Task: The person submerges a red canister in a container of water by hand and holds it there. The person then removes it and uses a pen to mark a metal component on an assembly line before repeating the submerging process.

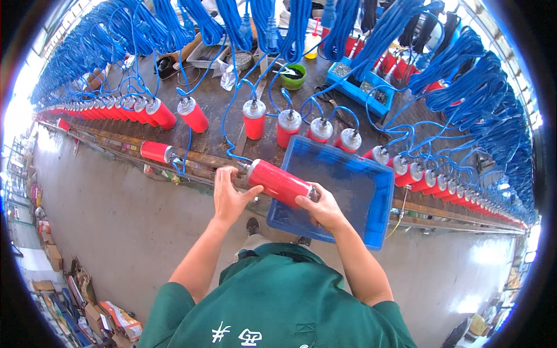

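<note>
A red cylinder with a metal cap lies tilted in front of me, with a blue cable running from its left end to the bench. My right hand grips its right end, thumb on top. Beside the capped end is my left hand, fingers apart and thumb close to the red side; whether the thumb touches it I cannot tell. Beneath the cylinder and to its right, a blue plastic bin juts over the bench's front edge. Another red cylinder lies on its side at the left.
Along the wooden bench stand several capped red cylinders with blue cables. Coiled blue cables hang above. Farther back are a green bowl, a blue parts tray, scissors and a yellow bottle.
</note>
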Motion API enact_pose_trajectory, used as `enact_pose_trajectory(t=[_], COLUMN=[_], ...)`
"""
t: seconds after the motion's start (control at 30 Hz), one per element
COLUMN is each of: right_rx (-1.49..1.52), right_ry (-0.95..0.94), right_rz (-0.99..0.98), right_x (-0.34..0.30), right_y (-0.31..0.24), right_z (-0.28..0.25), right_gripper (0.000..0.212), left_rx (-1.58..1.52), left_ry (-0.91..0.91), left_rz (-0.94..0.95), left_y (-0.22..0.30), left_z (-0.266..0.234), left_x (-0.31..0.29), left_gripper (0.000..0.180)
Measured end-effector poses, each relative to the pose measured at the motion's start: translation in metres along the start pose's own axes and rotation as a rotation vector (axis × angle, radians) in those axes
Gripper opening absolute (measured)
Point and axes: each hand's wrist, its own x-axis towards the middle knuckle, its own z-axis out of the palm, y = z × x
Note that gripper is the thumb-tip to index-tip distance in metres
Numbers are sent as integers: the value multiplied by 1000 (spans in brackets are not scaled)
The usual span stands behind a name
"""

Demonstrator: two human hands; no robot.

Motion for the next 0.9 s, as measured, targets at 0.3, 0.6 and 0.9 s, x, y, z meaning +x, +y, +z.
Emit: enact_pose_trajectory(t=[0.3,0.6,0.9], right_rx=[-501,-347,-176], right_ry=[71,320,596], right_rz=[-243,-136,-110], right_x=[-1,-46,-97], right_y=[-16,-9,-1], right_z=[26,-14,-20], right_gripper=[95,41,30], left_rx=[-1264,-605,247], left_ry=[-344,183,298], left_rz=[-692,-178,24], left_y=[-14,-55,-131], left_z=[21,-51,-22], left_x=[31,106,204], left_gripper=[55,54,72])
